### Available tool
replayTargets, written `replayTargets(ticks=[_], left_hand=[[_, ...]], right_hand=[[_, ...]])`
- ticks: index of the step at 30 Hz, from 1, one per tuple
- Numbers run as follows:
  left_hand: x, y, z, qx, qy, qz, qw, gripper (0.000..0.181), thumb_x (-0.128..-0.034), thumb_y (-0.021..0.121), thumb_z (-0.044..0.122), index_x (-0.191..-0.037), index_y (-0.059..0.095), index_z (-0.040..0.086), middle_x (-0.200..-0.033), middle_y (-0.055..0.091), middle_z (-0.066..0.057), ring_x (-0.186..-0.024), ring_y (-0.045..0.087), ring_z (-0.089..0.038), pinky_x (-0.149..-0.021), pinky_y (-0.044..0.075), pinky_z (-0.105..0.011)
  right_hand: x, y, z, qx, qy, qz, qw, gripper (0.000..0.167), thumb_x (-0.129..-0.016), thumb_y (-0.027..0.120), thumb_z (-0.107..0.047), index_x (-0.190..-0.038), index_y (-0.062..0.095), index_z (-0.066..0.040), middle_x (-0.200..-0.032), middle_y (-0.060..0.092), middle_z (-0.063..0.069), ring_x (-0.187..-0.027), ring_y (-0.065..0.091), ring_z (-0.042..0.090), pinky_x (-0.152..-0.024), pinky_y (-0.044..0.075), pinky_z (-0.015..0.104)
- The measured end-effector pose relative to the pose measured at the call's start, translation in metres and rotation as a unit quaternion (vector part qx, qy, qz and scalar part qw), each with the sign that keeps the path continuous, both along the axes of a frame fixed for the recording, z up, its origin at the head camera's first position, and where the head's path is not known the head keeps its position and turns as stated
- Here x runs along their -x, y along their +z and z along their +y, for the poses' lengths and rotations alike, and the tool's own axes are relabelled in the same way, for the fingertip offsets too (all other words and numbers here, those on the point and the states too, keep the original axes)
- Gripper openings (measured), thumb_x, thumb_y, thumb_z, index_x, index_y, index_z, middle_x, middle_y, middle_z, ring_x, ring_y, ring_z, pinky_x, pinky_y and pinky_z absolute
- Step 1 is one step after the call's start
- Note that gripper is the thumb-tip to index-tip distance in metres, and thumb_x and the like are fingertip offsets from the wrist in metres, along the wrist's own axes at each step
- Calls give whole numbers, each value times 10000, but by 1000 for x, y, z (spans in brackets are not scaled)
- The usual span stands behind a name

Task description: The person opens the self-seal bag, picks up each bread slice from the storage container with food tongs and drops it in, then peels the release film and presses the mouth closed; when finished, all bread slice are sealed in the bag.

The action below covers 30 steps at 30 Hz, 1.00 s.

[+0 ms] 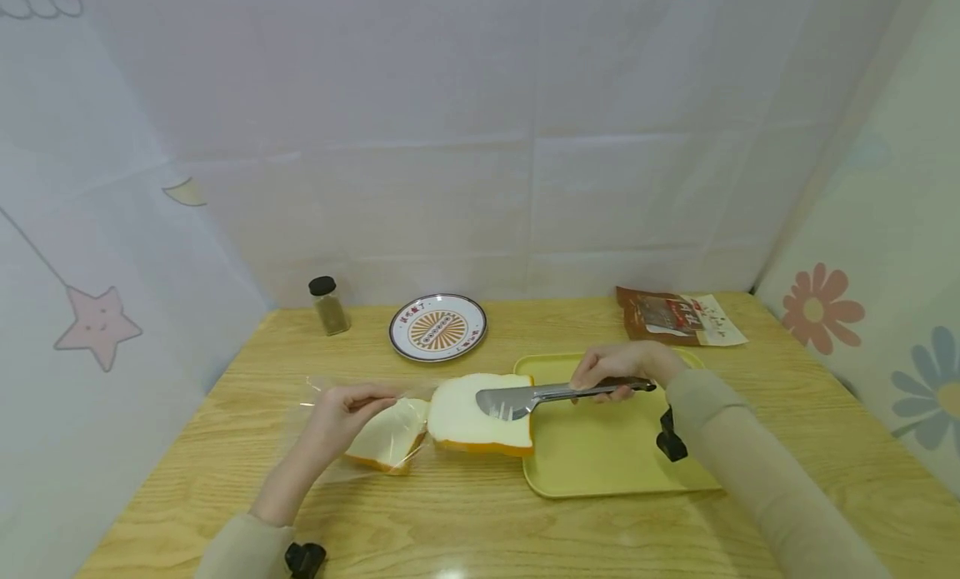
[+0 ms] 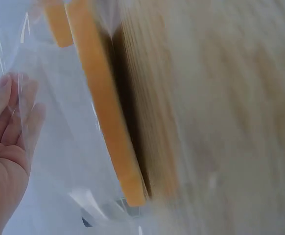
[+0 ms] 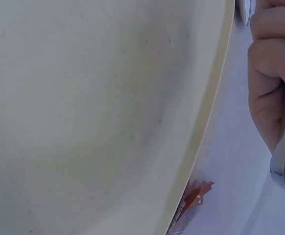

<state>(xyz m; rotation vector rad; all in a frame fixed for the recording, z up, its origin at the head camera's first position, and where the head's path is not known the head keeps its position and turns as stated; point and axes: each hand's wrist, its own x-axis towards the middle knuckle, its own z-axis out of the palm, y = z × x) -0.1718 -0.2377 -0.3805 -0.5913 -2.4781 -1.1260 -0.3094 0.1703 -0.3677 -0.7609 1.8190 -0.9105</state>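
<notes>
Sleeves (image 1: 780, 487) lie nearest; the left hand's (image 1: 341, 421) grip pinches a clear bag (image 2: 61, 122) around one bread slice (image 1: 386, 437), the right hand's (image 1: 622, 366) holds tongs (image 1: 551, 392) on a second slice (image 1: 453, 404) at the yellow tray's (image 1: 600, 450) left edge. Behind stand jar (image 1: 331, 309), plate (image 1: 438, 327), packet (image 1: 678, 319).

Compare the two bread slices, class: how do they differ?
The right bread slice has metal tongs across its face; the left bread slice shows through clear plastic. The right one overlaps the tray in view; the left one sits apart from it. Both have white faces and orange crusts.
</notes>
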Motion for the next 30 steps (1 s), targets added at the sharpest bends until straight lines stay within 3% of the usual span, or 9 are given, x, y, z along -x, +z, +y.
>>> replayTargets(ticks=[3, 7, 11, 17, 21, 24, 30], left_hand=[[1, -1, -2, -136, -210, 6, 9997, 132, -817, 667, -44, -921, 738, -5, -947, 724, -157, -873, 653, 10, -725, 563, -151], [10, -15, -11, -250, -389, 70, 9989, 134, -823, 678, 2, -929, 748, 48, -951, 730, -121, -893, 638, 42, -738, 561, -150], [10, -15, -8, -194, -318, 181, 9991, 118, -828, 679, 13, -918, 749, 42, -947, 732, -117, -895, 642, 35, -729, 562, -149], [10, -15, -5, -177, -127, 37, 9998, 124, -823, 682, 11, -921, 747, 50, -933, 736, -96, -871, 664, -11, -713, 561, -144], [10, -15, -7, -117, -133, 20, 9998, 128, -826, 676, 1, -925, 746, 42, -931, 736, -95, -858, 680, -64, -704, 573, -179], [10, -14, -8, -125, -138, -112, 9998, 134, -844, 661, 16, -942, 745, 48, -956, 735, -88, -875, 664, -21, -723, 569, -175], [7, -12, -7, -225, -300, -301, 9988, 131, -864, 653, 60, -959, 743, 69, -976, 729, -97, -905, 648, 7, -753, 566, -175]], right_hand=[[2, 1, 2, 131, 41, -51, 9999, 411, -986, 485, -220, -1130, 577, 155, -571, 503, -21, -372, 290, 58, -377, 333, 187], [3, 2, -2, 169, 139, 39, 9998, 390, -992, 472, -193, -1125, 580, 157, -579, 508, -23, -370, 295, 50, -376, 337, 181], [2, 3, -12, -19, 136, 23, 9999, 380, -981, 495, -206, -1117, 604, 132, -572, 513, -21, -366, 299, 52, -367, 325, 182], [0, 2, -23, -44, -16, -121, 9999, 407, -981, 503, -245, -1134, 598, 120, -580, 515, -13, -368, 305, 58, -369, 325, 190], [0, 0, -22, 4, -42, -295, 9996, 403, -984, 496, -241, -1133, 597, 120, -584, 504, 1, -371, 299, 67, -375, 326, 198], [1, -1, -20, -34, -49, -393, 9992, 399, -990, 484, -227, -1132, 587, 132, -577, 489, 7, -367, 295, 73, -375, 325, 202], [3, -4, -26, 108, 101, -248, 9996, 398, -996, 469, -208, -1130, 577, 150, -573, 497, -5, -363, 302, 61, -373, 326, 199]])
